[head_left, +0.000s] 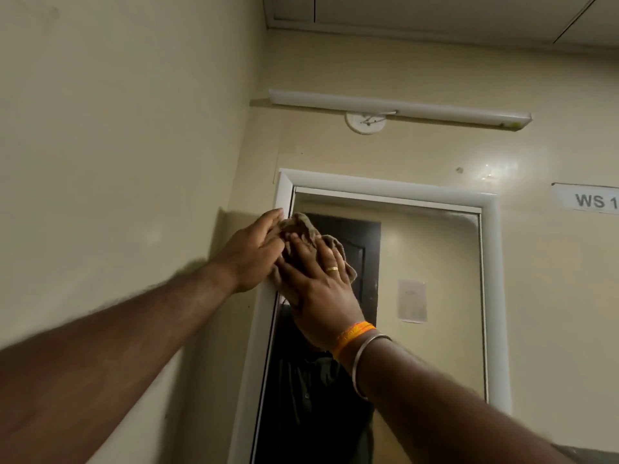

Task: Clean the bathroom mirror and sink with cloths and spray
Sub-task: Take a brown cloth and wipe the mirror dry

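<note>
Brown cloth (301,236), bunched and crumpled, lies flat against the mirror (418,279) near its upper left corner, its longer side slanting from upper left down to lower right. Both hands press it with straight fingers and no curl round it. The left hand (254,252) reaches up from the lower left, palm forward over the mirror's white frame (378,189), fingertips on the cloth's left edge. The right hand (315,279) comes from the lower right and spreads over the cloth, fingers pointing up and left; it wears a gold ring (332,269), with an orange band (355,334) and a metal bangle (363,360) at the wrist. Above the mirror hangs a tube light (398,108); to the mirror's right a sign (589,199) reads "WS 1".
</note>
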